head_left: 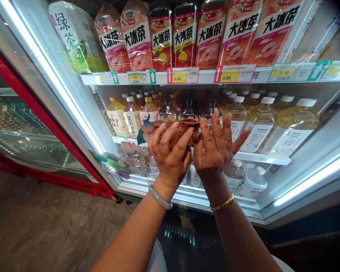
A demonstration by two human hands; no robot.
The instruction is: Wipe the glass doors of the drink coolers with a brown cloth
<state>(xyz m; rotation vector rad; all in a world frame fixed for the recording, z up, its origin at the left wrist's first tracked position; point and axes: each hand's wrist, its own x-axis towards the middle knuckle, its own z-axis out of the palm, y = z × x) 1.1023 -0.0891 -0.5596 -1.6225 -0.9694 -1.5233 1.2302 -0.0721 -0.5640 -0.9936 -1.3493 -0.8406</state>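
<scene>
A crumpled brown cloth (184, 127) is bunched between both hands in front of the fridge glass. My left hand (170, 153) has its fingers curled round the cloth's left part; a pale bangle sits on that wrist. My right hand (215, 147) pinches the cloth's right end with thumb and fingers, the other fingers raised; a gold bracelet is on that wrist. Behind the hands stand rows of tea bottles (260, 121) on the middle shelf.
A lit drinks fridge fills the view, with large iced-tea bottles (161, 37) on the top shelf (206, 77) carrying price tags. A red-framed cooler (39, 113) stands at the left. Brown floor (45, 223) lies below left.
</scene>
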